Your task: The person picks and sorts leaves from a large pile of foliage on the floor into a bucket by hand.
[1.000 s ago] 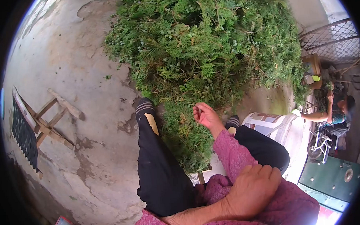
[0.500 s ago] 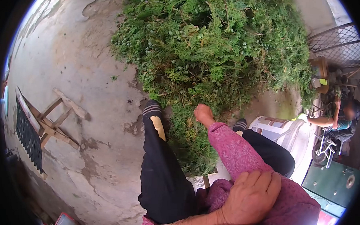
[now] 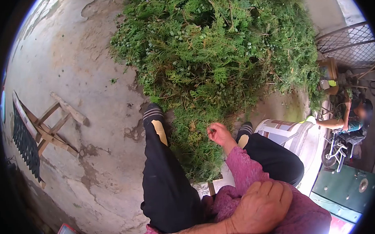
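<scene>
My right hand (image 3: pixel 221 135) is lifted over the near end of the green conifer branches (image 3: pixel 200 116), clear of the main heap. Its fingers curl inward in a pinch; a small dark spot shows between them, too small to name. My left hand (image 3: pixel 263 203) lies across the pink sleeve (image 3: pixel 247 170) of my right arm, knuckles up and fingers folded. The fingertips are hidden, so what they hold, if anything, cannot be seen. Pale bluish-green cones (image 3: pixel 180 32) dot the heaped sprigs between and beyond my feet.
A folding stool (image 3: pixel 47 130) lies on its side on the concrete floor at left. A white bucket (image 3: pixel 279 130) stands beside my right foot. Another person (image 3: pixel 352 115) sits at far right near a bicycle (image 3: pixel 335 153) and a green panel (image 3: pixel 343 190). Mesh fencing (image 3: pixel 350 43) stands behind.
My right hand has drawn back from the branches towards my body and turned, so the curled fingers now show. My left hand stays on the sleeve. The view has shifted slightly.
</scene>
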{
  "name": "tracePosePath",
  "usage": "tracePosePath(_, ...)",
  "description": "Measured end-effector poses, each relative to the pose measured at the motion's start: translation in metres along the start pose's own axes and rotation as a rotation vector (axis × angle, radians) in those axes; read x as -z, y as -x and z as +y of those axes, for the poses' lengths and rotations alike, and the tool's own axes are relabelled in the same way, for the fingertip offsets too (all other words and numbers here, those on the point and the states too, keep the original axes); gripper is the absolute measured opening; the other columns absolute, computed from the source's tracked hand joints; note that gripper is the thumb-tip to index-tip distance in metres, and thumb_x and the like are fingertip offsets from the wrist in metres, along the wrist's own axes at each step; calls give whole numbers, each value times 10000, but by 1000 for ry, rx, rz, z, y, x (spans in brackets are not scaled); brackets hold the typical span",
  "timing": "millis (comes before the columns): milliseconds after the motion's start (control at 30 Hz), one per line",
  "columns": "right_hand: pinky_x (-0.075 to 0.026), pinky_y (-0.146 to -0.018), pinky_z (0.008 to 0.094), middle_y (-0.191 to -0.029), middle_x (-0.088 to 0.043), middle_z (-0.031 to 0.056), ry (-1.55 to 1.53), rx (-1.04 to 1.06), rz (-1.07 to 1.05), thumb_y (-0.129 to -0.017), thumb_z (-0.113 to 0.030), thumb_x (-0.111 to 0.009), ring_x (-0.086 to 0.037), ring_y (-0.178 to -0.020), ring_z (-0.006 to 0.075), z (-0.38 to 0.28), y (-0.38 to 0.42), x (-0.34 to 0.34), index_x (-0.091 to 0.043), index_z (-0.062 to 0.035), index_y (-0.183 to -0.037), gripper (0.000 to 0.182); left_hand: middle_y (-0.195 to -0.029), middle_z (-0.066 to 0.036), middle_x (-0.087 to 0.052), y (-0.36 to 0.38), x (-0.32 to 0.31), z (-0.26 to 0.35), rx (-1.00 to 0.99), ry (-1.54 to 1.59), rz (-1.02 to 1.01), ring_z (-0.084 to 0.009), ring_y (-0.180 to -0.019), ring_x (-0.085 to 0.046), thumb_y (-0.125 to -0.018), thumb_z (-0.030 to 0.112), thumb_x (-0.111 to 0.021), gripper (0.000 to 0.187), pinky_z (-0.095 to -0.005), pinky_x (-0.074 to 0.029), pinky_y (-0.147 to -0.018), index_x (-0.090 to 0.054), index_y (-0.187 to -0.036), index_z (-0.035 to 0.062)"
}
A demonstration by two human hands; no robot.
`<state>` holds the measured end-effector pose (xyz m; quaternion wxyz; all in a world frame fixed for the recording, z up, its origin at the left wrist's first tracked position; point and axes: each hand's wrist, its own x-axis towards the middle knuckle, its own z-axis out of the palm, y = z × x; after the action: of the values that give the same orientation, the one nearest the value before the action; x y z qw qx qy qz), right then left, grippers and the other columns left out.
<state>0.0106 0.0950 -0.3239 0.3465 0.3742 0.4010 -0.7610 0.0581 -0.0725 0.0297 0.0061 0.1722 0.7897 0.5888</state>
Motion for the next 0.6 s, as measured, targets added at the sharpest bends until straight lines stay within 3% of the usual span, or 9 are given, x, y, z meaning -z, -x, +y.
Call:
tracePosePath(67,-428,-438,273,-710,-570,132,278,128,120,-795,-31,-486,-527,-525,171,-9,-23,8,-494,-2,-856,68,-703,-54,-476,-3,6,2,1,-26,-8,-191,-654,-501,-696,142,-518,187,-315,-394,-565,-546,-845,33)
tracePosePath(100,-428,-438,273,-710,-570,132,276,122,121,-795,-31,-486,-527,-525,171,-13,-27,1,-494,-2,-856,68,-710,-63,-484,-4,9,3,2,-54,-15,-205,-667,-496,-703,165,-527,205,-329,-397,-588,-566,-858,38)
tracePosePath(167,-383,-363,302,-631,-557,146,647,281,590,-791,-2,-481,-519,-446,187,-22,-35,-21,-479,43,-815,50,-687,-62,-477,-7,11,1,13,-72,3,-198,-648,-485,-679,162,-525,185,-322,-387,-573,-560,-809,35)
tracePosePath(200,-383,-363,302,-631,-557,146,647,276,586,-791,-2,-481,-519,-446,187,-25,-48,-18,-479,43,-815,50,-664,-61,-471,-9,11,0,20,-90,24,-191,-629,-473,-655,159,-522,167,-316,-377,-557,-554,-761,33)
tracePosePath(267,-373,-341,344,-610,-576,162,300,319,862,-788,27,-484,-544,-425,220,-24,-80,-3,-479,74,-829,62,-668,-59,-468,-11,13,-2,23,-114,49,-190,-623,-467,-652,158,-523,167,-318,-373,-553,-551,-759,33)
tracePosePath(400,-418,-379,361,-612,-604,169,223,309,913,-798,-19,-510,-596,-482,242,-22,-96,9,-515,87,-806,106,-670,-54,-459,-13,15,-4,9,-173,104,-187,-616,-456,-640,159,-524,183,-314,-360,-542,-551,-764,27)
tracePosePath(467,-445,-409,355,-600,-610,162,1320,373,788,-793,-121,-555,-591,-462,249,-18,-98,30,-556,72,-741,199,-671,-54,-458,-12,16,-4,3,-163,105,-186,-616,-454,-635,160,-525,196,-312,-357,-541,-555,-772,23)
tracePosePath(600,-459,-427,344,-563,-600,144,1530,410,746,-769,-149,-567,-601,-483,217,-15,-61,8,-574,37,-685,204,-671,-56,-456,-11,14,-3,-19,-147,97,-184,-614,-448,-627,167,-524,234,-307,-348,-538,-564,-796,8)
